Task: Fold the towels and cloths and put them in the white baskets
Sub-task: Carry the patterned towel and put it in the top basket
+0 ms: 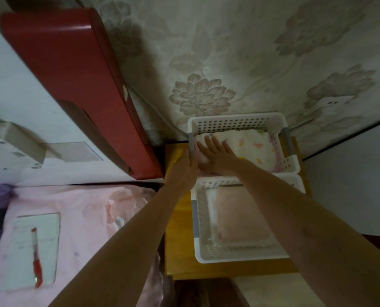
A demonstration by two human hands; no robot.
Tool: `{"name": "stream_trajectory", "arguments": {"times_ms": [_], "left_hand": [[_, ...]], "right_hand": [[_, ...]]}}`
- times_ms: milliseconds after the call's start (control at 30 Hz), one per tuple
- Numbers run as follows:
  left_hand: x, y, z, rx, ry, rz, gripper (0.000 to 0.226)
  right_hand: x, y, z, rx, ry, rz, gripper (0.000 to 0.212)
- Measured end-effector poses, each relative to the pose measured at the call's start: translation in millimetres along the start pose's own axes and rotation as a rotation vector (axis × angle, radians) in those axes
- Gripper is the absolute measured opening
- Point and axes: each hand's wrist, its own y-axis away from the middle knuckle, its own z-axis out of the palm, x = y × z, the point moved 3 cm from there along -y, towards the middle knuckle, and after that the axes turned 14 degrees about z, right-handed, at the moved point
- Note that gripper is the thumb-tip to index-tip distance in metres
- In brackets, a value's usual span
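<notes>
Pressing flat with straight fingers, the right hand (217, 151) lies on the folded towel (251, 145) in the far basket (237, 122); the left hand (184, 165) grips its rim.

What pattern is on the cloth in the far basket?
White cloth with small pink and yellow shapes; head view.

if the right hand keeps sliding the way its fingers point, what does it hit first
The right hand lies flat on the patterned cloth, fingers aimed at the far-left corner. It would likely meet the far basket at its perforated wall first, though depth is hard to judge.
</notes>
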Motion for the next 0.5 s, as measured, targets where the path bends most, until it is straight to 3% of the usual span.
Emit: {"name": "stream_trajectory", "arguments": {"times_ms": [133,200,300,367,433,500], "left_hand": [[-2,-4,6,-0.011,-0.429,0.197,0.054],[-3,-7,6,-0.018,-0.343,0.121,0.051],[-6,-8,3,-0.119,-0.433,0.045,0.051],[1,-1,-4,-0.081,-0.303,-0.022,0.051],[19,6,-16,-0.056,-0.226,0.006,0.048],[39,11,-26,-0.133,-0.286,0.059,0.042]], "right_hand": [[-4,-9,11,0.096,0.071,0.053,0.1],[-7,-14,15,0.117,0.07,0.101,0.104],[-13,-13,14,0.072,0.057,0.119,0.105],[-14,-2,7,0.012,0.003,0.127,0.101],[-12,19,-2,-0.032,-0.1,0.135,0.092],[-2,52,-14,-0.016,-0.212,0.156,0.08]]}}
